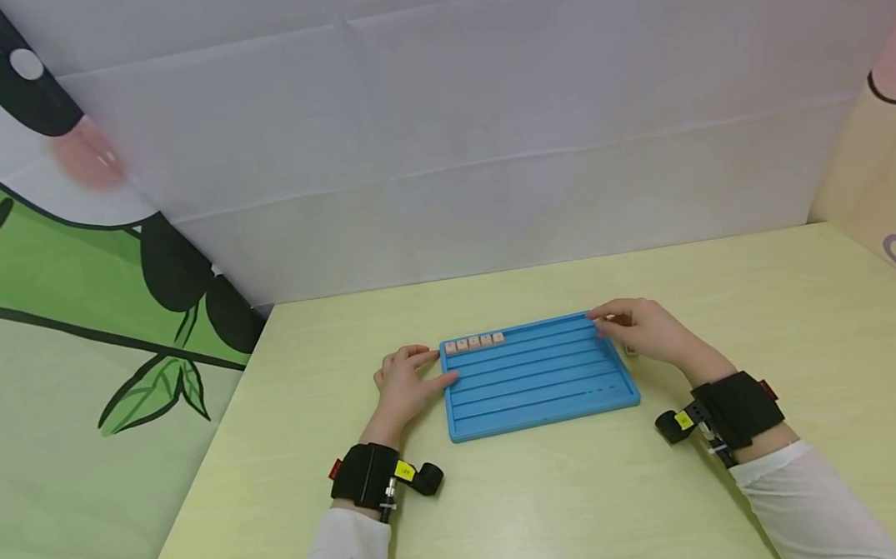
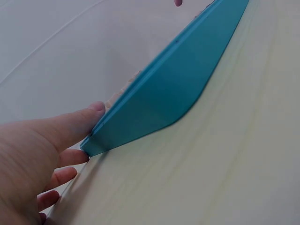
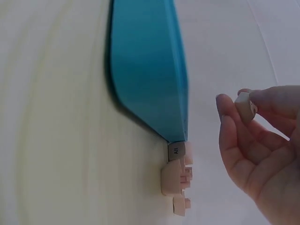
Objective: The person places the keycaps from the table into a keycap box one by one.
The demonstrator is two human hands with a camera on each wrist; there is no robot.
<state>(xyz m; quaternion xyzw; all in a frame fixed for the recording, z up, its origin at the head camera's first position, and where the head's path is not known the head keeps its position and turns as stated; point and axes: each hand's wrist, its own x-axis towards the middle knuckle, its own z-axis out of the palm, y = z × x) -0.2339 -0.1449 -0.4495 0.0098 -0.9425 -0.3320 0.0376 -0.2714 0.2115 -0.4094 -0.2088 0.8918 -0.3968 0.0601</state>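
A ridged blue tray (image 1: 535, 380) stands on the table, its side wall wedge-shaped in both wrist views. My left hand (image 1: 408, 385) holds the tray by its left edge, thumb on the top rim and index finger at the corner. Along the top groove at the left sits a short row of beige keycaps (image 1: 474, 342). Over the tray's upper right corner, my right hand (image 1: 649, 329) pinches a single beige keycap (image 3: 244, 107) between thumb and fingers. Past the tray's right end lie several loose keycaps (image 3: 174, 177), one of them a grey one (image 3: 176, 151) with lettering; the hand mostly hides these in the head view.
The pale yellow table (image 1: 548, 500) runs back to a white cloth backdrop (image 1: 487, 144). A green-and-white printed cloth (image 1: 57, 271) hangs at the left, and a cream panel (image 1: 879, 177) borders the right. Each wrist wears a black strap with a small camera.
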